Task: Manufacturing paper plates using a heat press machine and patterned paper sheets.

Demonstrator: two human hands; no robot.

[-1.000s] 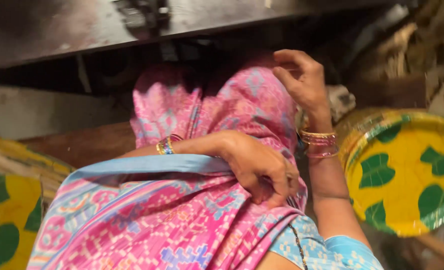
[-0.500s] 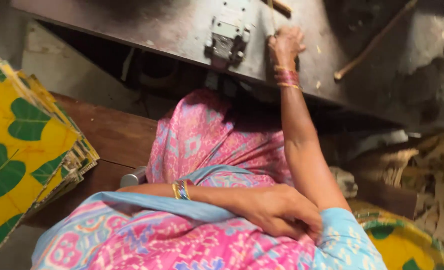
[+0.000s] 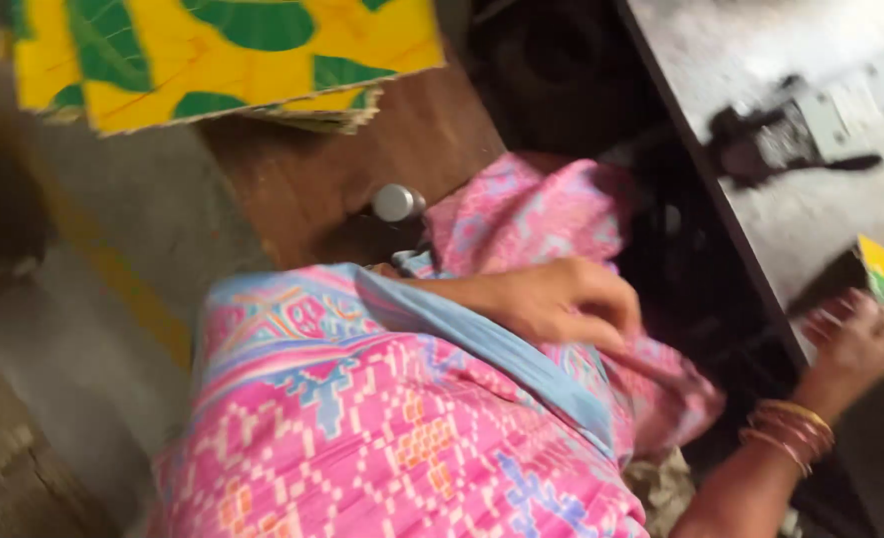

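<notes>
Plainly, the left hand [image 3: 562, 304] lies across the lap on the pink cloth [image 3: 522, 224], fingers curled down and pressing a fold of it against the blue band [image 3: 482, 344] that runs over the patterned drape. Whether it pinches the fold or only rests on it cannot be told through the blur. The right hand [image 3: 856, 344], bangles at the wrist, reaches up to the edge of the grey bench [image 3: 761, 70]; its fingers are bent around the near end of a dark piece [image 3: 836, 279] with a yellow and green tip, and it seems to grip that, though the motion smear leaves it unsure.

The cloth looks thin, soft and light, and it would slump and slide rather than hold a shape; a gathered fold or the hem would give the surest hold, better than a flat palm. The piece at the bench edge looks stiff and small, likely light, best taken at the dark end where the fingers already sit.

Up left, a stack of yellow sheets [image 3: 223, 60] with green leaves sits on a brown board [image 3: 362, 169], well apart from both hands. A small round metal cap [image 3: 397, 202] shows just beside the cloth.
</notes>
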